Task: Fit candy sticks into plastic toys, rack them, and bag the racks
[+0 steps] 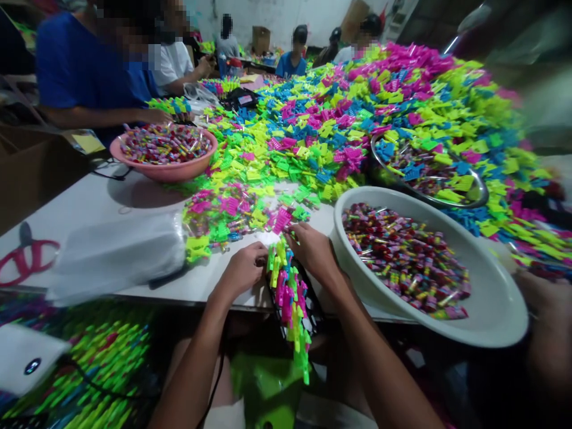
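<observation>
In front of me a double row of small green, yellow and pink plastic pieces (290,298) stands in a dark narrow holder (315,298), which reaches over the table's front edge. My left hand (246,268) is at the left of its far end, fingers curled inward; what they hold is hidden. On the other side my right hand (315,250) bends its fingers toward the same end, closed on something too small to make out. Just beyond the fingertips lies a pink plastic piece (281,220), beside a loose heap of pieces and small wrapped tubes (227,208).
A white basin (500,298) of wrapped tubes stands close to my right arm. A pink bowl (165,171), clear plastic bags (120,256) and red scissors (27,259) are at left. A huge pile of plastic pieces (357,119) half covers a metal bowl (480,193). Co-workers sit beyond.
</observation>
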{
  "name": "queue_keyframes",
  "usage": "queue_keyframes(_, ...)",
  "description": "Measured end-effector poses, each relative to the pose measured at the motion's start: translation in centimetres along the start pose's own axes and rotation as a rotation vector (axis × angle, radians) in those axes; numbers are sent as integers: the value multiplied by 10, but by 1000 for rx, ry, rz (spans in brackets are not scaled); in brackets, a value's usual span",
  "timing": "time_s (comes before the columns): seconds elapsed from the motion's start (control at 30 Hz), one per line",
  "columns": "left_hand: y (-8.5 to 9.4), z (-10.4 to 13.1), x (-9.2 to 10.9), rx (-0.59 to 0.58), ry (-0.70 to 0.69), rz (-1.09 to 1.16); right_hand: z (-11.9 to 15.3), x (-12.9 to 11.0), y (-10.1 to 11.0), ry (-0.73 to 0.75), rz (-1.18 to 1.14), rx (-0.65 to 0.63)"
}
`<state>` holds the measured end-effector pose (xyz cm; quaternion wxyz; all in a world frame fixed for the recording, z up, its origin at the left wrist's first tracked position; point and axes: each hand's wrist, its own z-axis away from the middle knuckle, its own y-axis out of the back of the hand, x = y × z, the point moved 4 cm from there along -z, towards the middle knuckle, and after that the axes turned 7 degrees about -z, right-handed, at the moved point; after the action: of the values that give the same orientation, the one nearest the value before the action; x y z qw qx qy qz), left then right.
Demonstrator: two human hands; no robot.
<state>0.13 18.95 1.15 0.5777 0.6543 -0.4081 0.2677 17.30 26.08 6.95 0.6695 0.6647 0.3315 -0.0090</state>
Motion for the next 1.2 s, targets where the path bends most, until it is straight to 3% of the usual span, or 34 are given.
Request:
queue_keyframes(0.17,-1,0,-1,-7,-9,28,77,23,4,-90,-233,34)
queue_keyframes(0.3,1,-3,0,18,-21,17,141,21,-3,-173,-570,47)
queue_keyframes(0.47,3,-4,2,23,-63,-28,171,6,-13,-168,-668,-36)
queue_keyframes(0.73,4,-3,0,39,-70,-48,170,-6,-18,-10,-433,23)
queue_keyframes(0.87,3,-4,1,34,-62,-18,174,-15,-22,118,-113,-107)
queue_keyframes(0.97,1,-4,0,25,-44,17,168,-10,-16,135,-136,-223)
queue_keyframes(1.07,1,-4,-1,13,-42,29,137,1,-2,132,-328,-239)
queue_keyframes(1.13,1,-4,-1,9,-42,27,99,8,6,67,-343,-109)
queue_keyframes(1.2,2,-4,-1,10,-40,28,56,12,7,-47,-176,6)
